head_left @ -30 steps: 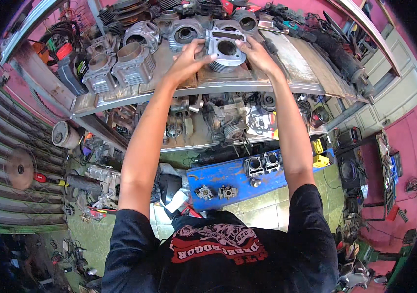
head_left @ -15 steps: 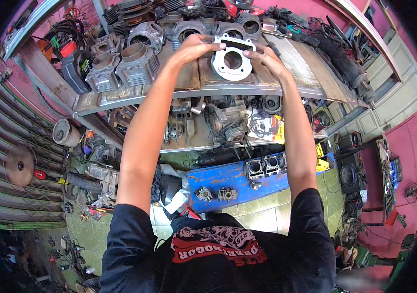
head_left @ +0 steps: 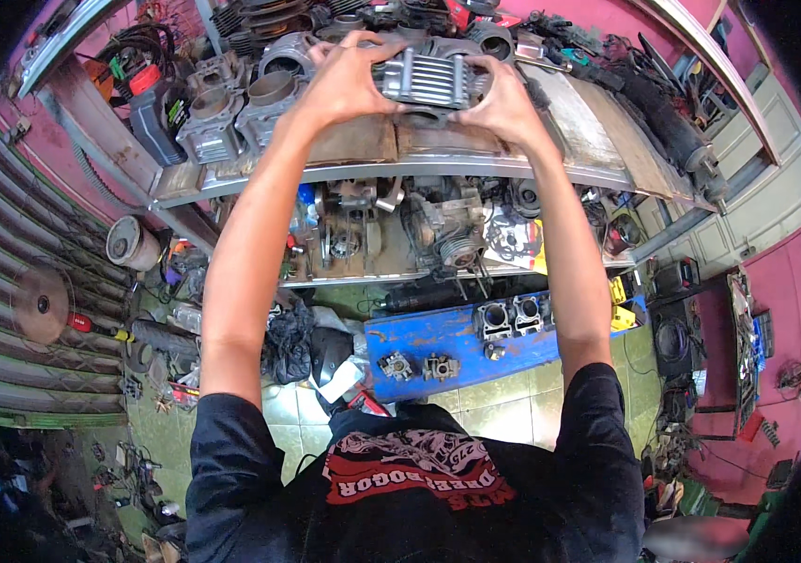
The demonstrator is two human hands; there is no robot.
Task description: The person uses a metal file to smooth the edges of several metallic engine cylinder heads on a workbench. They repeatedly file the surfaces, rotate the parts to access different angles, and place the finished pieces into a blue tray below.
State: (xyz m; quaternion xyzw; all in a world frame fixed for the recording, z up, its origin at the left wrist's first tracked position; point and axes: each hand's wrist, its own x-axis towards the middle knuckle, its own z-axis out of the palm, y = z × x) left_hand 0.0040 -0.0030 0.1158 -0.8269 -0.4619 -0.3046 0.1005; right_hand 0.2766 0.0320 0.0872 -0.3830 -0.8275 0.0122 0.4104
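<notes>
Above the metal-framed workshop shelf, both hands hold a silver finned engine cylinder block. My left hand grips its left end with fingers spread around it, and my right hand clasps the right end. The ribbed side of the block shows, while its bore is hidden. Left of my hands, two more cylinder blocks, a nearer one and a smaller one, stand upright on the shelf. Several other engine castings behind the held block are partly covered by it and my fingers.
A black bottle with a red cap stands at the shelf's left end; long black cylindrical parts lie at the right. An engine sits on the lower shelf. Carburetors and cylinder blocks rest on a blue bench.
Both hands have turned the cylinder block so its finned side shows instead of the flat face with the bore. My left hand has shifted left and my grip is wider around the block.
</notes>
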